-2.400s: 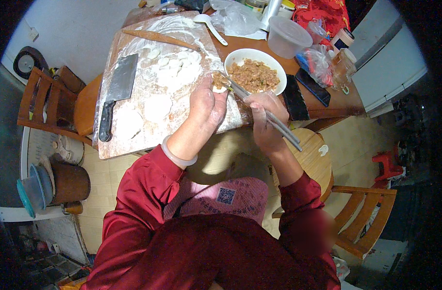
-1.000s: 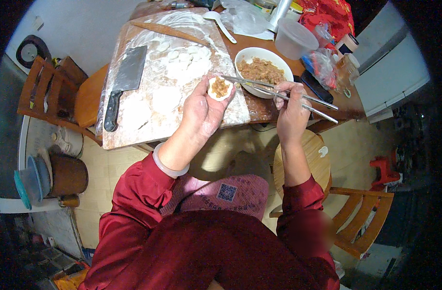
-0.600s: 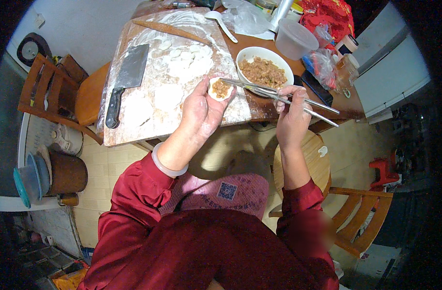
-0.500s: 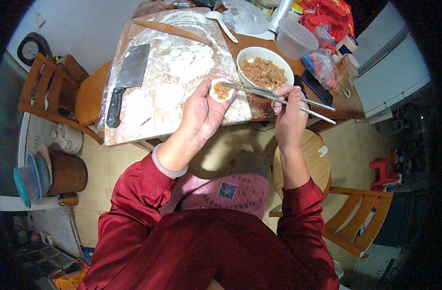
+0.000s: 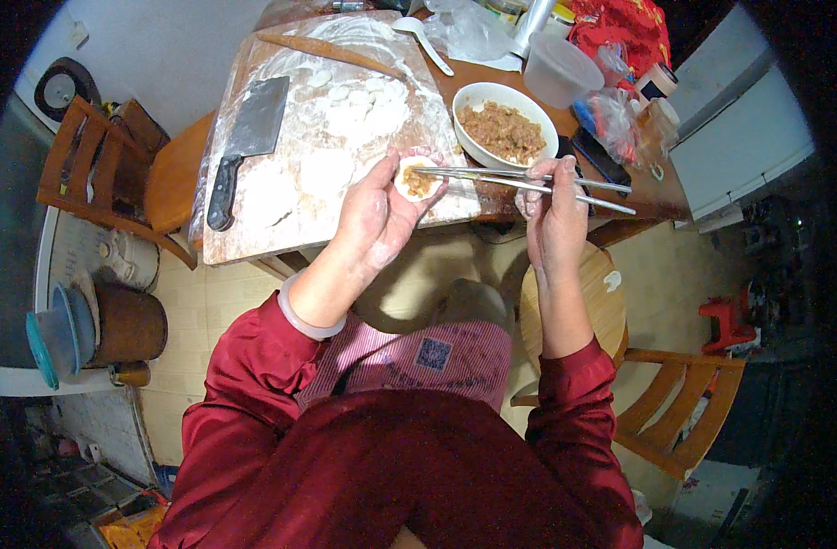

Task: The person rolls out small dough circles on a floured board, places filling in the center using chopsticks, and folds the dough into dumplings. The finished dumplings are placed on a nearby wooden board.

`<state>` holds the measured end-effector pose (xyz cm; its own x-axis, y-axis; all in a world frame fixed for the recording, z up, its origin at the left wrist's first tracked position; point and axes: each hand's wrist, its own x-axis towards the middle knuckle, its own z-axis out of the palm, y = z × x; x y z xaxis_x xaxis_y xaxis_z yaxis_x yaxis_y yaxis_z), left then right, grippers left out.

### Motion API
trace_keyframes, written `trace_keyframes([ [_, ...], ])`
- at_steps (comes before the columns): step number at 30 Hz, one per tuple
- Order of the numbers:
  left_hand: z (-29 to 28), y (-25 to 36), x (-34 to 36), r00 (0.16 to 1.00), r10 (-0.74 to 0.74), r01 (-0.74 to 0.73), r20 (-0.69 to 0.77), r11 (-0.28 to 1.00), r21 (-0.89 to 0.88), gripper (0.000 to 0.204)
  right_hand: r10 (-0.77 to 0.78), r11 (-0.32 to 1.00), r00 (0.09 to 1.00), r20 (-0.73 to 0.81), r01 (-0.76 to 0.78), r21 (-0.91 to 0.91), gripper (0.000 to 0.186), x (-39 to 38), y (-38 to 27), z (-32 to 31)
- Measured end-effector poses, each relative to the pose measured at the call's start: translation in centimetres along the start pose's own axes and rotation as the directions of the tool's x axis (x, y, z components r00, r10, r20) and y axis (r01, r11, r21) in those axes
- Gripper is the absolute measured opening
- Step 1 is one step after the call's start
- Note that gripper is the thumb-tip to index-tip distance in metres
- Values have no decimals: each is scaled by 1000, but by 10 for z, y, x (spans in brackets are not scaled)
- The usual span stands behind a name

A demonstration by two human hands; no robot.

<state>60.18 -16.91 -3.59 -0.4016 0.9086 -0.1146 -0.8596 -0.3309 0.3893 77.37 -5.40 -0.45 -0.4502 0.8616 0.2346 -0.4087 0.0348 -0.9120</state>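
Note:
My left hand [image 5: 377, 210] is cupped around a round white dough wrapper [image 5: 406, 192] with brown minced filling [image 5: 419, 179] in its middle, above the front of a floured wooden board [image 5: 322, 224]. My right hand [image 5: 551, 210] grips long metal chopsticks [image 5: 478, 172], whose tips rest on that filling. Just beyond the chopsticks, a white bowl [image 5: 481, 90] of the same minced mixture [image 5: 505, 137] stands on the brown table. On the board lie a black-handled cleaver [image 5: 258, 114], a wooden rolling pin [image 5: 332, 55], loose flour and small pale dough pieces [image 5: 354, 101].
A white spoon [image 5: 423, 41], clear plastic tub [image 5: 562, 69], bags [image 5: 611, 128] and a dark phone [image 5: 597, 160] crowd the table's back and right. Wooden chairs [image 5: 89, 174] [image 5: 675, 407] flank me, with a round wooden stool [image 5: 569, 306] below my right hand.
Since the oldest frame my right hand has moved rightward and my left palm has turned to show the wrapper. Over the last second only the chopstick tips shifted slightly on the filling.

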Motion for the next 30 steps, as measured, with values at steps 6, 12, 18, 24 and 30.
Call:
trace_keyframes([
  [6, -5, 1, -11, 999, -37, 36, 16, 999, 21, 42, 41, 997, 999, 31, -43, 68, 38, -8, -1, 2],
  [12, -6, 3, -23, 997, -79, 78, 14, 996, 42, 42, 38, 999, 998, 57, -37, -20, 40, -19, -4, 2],
  [18, -2, 3, -32, 997, -75, 75, 11, 997, 5, 45, 44, 996, 991, 127, -54, 77, 41, -29, -9, -3],
  [24, 1, 4, -41, 990, -111, 109, 86, 994, 28, 44, 69, 998, 995, 70, -69, -8, 43, -33, -3, -4],
  [30, -3, 1, -44, 994, -112, 111, 14, 992, 56, 46, 69, 998, 996, 50, -68, -11, 43, -34, -1, -5],
])
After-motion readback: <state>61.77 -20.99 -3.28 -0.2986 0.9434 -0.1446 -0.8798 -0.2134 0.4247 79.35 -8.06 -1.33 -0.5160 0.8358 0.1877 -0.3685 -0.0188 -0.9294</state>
